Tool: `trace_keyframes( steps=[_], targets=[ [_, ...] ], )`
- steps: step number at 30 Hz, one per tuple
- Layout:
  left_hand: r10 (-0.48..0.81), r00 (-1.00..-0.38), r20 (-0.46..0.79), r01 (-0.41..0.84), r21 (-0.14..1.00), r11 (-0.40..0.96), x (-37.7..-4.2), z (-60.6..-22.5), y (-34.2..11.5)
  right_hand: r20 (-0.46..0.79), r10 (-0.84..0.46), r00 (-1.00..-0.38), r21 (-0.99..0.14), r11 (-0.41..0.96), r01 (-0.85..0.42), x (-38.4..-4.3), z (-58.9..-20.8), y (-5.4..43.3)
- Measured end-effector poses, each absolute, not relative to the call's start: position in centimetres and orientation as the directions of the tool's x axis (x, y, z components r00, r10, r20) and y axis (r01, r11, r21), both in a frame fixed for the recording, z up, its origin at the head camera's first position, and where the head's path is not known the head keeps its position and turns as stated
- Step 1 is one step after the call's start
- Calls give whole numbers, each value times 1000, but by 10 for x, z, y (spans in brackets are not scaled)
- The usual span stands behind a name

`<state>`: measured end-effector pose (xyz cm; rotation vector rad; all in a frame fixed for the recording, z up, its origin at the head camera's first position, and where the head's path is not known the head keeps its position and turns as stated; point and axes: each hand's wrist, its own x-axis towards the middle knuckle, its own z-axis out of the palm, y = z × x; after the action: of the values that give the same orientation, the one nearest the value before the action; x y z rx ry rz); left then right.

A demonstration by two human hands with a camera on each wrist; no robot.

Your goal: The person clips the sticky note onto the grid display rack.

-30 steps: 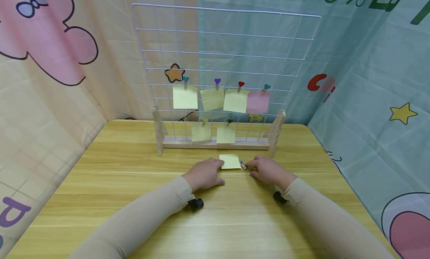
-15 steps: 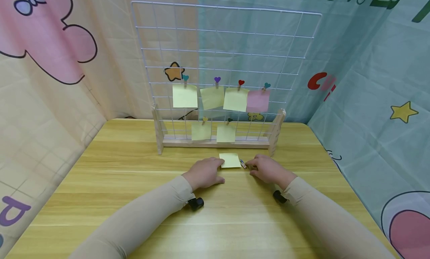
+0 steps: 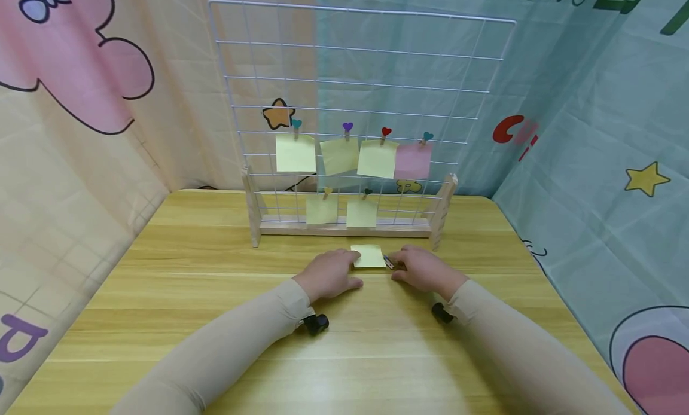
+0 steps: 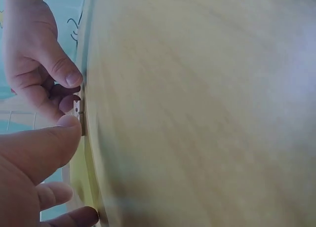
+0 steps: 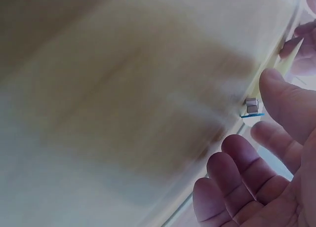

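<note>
A pale yellow sticky note (image 3: 369,256) lies on the table in the head view, in front of the wire rack. My left hand (image 3: 329,274) rests at its left edge, fingertips on the paper and thumb stretched out apart. Beside the note's right edge is a small clothespin (image 3: 388,262) with a blue top. The right hand (image 3: 425,270) is right at this clothespin. In the right wrist view, the clothespin (image 5: 252,106) shows between the spread thumb and index finger, the other fingers loosely bent. From the left wrist, the note (image 4: 88,180) appears edge-on.
A white wire grid rack (image 3: 366,110) on a wooden base (image 3: 344,230) stands behind the hands. Several yellow notes and a pink note (image 3: 412,161) hang on it from heart-topped clothespins. Printed curtains (image 3: 581,164) enclose the table (image 3: 215,295).
My right hand has shifted slightly left, closer to the clothespin, its thumb and index finger now spread at it. The left hand stays at the note with barely any movement.
</note>
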<state>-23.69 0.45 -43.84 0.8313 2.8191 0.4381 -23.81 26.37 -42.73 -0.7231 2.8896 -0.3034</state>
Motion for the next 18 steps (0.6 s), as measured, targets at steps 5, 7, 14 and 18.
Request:
trace_keyframes(
  steps=[5,7,14,18],
  targets=[
    [530,-845,-71,460,409,788,-242,-439,7,-94,-466,-880,-227,870,-437,-241,-430,262],
    [516,-853,-70,432,458,776,-245,-439,7,-95,-467,-879,-239,868,-435,-241,-431,261],
    [469,-879,-82,339,585,737,-252,-440,8,-84,-482,-872,-256,856,-449,-242,-431,262],
    [442,-893,-89,292,632,718,-254,-441,8,-74,-496,-865,-256,848,-465,-242,-431,262]
  ],
)
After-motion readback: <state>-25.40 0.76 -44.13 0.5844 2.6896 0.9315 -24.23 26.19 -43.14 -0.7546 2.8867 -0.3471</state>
